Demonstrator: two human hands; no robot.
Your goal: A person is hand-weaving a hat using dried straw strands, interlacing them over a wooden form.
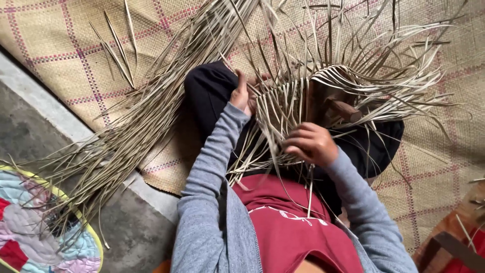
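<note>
At centre frame the right hand (311,144) pinches thin strips of the half-woven basket (303,101) on the lap, while the left hand (241,93) grips its rim; the work looks light, springy, easily creased, so best held near the woven part, the loose strips (151,111) trailing to the upper left over the mat (60,45).

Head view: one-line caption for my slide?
Left hand and right hand grip strips of a half-woven piece above a mat.

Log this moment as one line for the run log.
left hand: grips strips at weaving's edge | right hand: fingers on half-woven strip piece | lap, woven mat beneath
</note>
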